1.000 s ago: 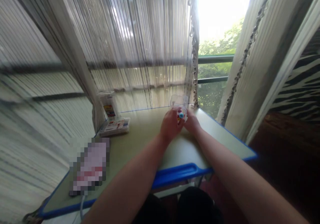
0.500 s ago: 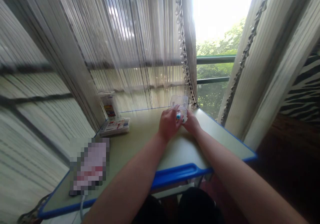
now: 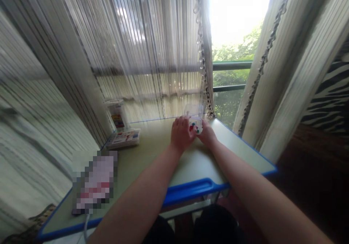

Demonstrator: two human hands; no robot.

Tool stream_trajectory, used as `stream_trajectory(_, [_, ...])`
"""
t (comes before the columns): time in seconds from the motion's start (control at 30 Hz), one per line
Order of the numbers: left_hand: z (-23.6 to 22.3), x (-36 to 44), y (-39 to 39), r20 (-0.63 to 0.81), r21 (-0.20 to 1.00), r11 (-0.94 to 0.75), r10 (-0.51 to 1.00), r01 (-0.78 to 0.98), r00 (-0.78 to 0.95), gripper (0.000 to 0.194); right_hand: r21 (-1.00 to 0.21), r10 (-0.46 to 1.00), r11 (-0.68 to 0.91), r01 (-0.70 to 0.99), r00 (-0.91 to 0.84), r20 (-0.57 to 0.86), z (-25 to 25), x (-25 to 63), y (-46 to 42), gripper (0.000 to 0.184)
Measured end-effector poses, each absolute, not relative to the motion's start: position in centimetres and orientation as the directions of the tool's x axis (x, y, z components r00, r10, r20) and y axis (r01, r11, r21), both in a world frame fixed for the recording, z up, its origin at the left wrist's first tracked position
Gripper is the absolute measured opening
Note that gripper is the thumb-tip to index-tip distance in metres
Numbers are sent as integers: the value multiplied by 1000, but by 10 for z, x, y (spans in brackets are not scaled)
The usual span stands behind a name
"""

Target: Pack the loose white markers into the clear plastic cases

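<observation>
A small clear plastic box (image 3: pixel 200 129) with its lid (image 3: pixel 193 110) raised is between my hands, above the far part of the desk. Small red and teal pieces (image 3: pixel 193 125) show inside it, too small to name. My left hand (image 3: pixel 181 132) wraps the box's left side, its fingers bent and its thumb at the near edge by the pieces. Along the right side, my right hand (image 3: pixel 207 134) grips the box, with most of its fingers hidden behind it.
The pale desk (image 3: pixel 152 157) has a blue rim and front tray (image 3: pixel 191 190). A flat case (image 3: pixel 124 138) and an upright clear container (image 3: pixel 117 115) stand at the back left. A blurred-out item with a cable (image 3: pixel 95 182) lies front left. Curtains (image 3: pixel 152 55) hang behind.
A teal piece stood out near my left fingers before; now red and teal pieces show within the box. My left hand has turned and shifted slightly left. The view has moved a little.
</observation>
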State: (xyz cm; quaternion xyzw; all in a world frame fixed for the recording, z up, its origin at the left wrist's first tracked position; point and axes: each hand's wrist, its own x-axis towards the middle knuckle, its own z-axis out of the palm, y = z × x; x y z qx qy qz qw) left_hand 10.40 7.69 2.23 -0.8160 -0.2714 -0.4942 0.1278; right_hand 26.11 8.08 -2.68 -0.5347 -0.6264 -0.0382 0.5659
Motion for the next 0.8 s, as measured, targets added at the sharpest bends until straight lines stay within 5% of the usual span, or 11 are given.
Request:
stream_trajectory(0.17, [12,108,86,890,97,-828,320,553,324,55,-549,625,413,726,213,751,-28,260,81,46])
stream_trajectory(0.43, [12,108,95,613,627,-648,753,432,241,64,-622,644,389,679,283,711,-31,262,82,77])
stream_trajectory(0.8, [13,104,96,688,658,-739,667,144,285,58,-558,627,459,691,193,755,-28,259,78,93])
